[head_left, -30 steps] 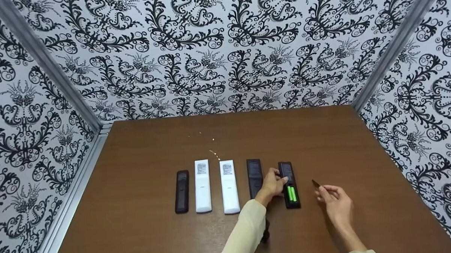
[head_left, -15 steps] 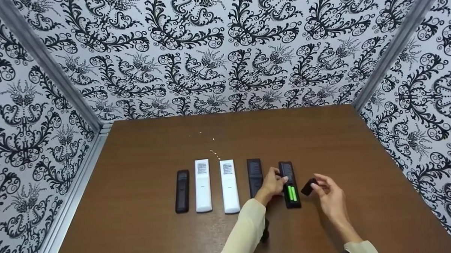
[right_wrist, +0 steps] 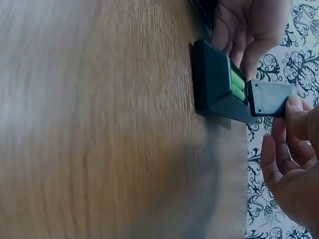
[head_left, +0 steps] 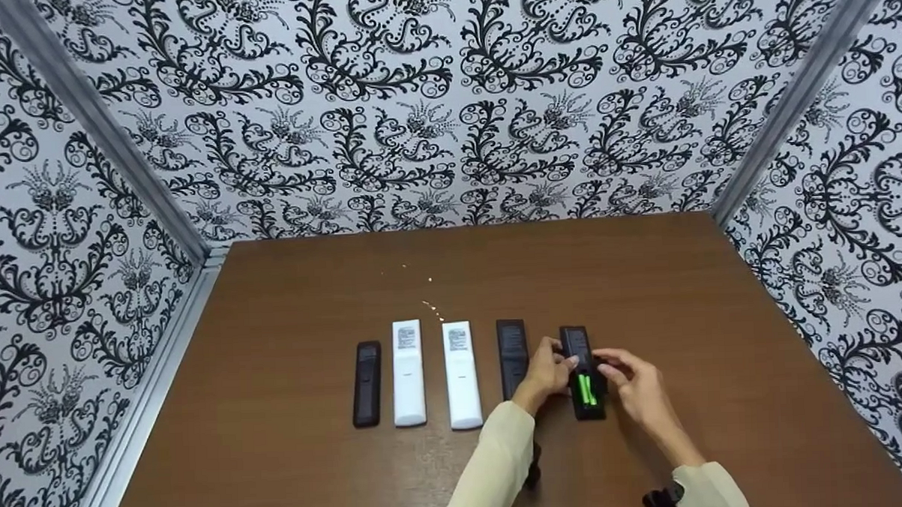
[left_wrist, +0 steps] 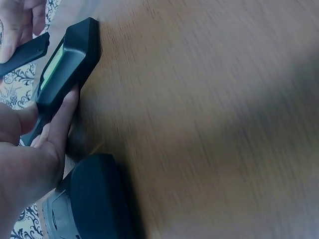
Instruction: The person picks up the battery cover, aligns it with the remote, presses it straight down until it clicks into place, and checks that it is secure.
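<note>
A black remote control point(head_left: 576, 343) lies back up at the right of the row, its battery compartment uncovered. Inside sit two green batteries point(right_wrist: 238, 85). My left hand point(head_left: 549, 370) grips the remote's left side, thumb on its back and fingers along its edge. Between thumb and fingers, my right hand point(head_left: 640, 393) pinches a small black battery cover point(right_wrist: 271, 98). In the right wrist view this cover stands tilted, close beside the open compartment; whether the two touch I cannot tell.
To the left are another black remote point(head_left: 511, 349), partly behind my left hand, two white remotes point(head_left: 407, 375) and a small dark remote point(head_left: 366, 384). They lie on a brown wooden table point(head_left: 275, 380). Patterned walls point(head_left: 447, 133) enclose its back and sides.
My right hand has moved left with the battery cover, from apart on the right to right beside the remote, turning the cover on the way. The left hand keeps its hold.
</note>
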Motion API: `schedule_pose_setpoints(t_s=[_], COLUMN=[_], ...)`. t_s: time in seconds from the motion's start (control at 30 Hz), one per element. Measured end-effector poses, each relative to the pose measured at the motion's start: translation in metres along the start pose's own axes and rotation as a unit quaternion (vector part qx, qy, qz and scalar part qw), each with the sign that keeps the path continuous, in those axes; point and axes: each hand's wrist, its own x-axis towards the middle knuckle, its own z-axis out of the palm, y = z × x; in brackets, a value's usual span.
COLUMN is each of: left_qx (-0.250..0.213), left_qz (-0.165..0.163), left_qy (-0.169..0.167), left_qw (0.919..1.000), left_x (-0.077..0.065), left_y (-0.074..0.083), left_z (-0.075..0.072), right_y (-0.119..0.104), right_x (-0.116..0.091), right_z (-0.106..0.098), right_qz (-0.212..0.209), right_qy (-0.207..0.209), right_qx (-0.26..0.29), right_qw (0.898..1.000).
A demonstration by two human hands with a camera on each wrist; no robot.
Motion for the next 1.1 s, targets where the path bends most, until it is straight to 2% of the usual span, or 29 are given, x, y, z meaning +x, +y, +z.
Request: schedule_pose_setpoints(t_s=[0.23,0.57,0.73,0.97,1.1], left_qx=[0.008,0.006,0.012,0.034,0.029], left_qz=[0.0,-0.01,-0.009,-0.005,-0.014], left_qy=[0.001,0.002,0.006,0.006,0.006], left_qw=[1.0,0.9999,0.9999,0.9994,0.9994], left_x=[0.0,-0.001,0.0,0.002,0.002], left_y=[-0.001,0.001,0.001,0.001,0.001], left_z=[0.001,0.0,0.0,0.0,0.001], right_y=[-0.001,0.0,0.003,0.008,0.01], right_x=[0.0,-0.003,-0.004,-0.005,-0.006], right_z=[0.007,0.01,0.013,0.015,0.017], right_qz=[-0.004,0.033,0.026,0.023,0.012], right_qy=[-0.014,-0.053,-0.048,-0.043,-0.024], right_qx=[0.001,-0.001,0.0,0.038,0.019], right_qw=[1.0,0.998,0.998,0.998,0.999])
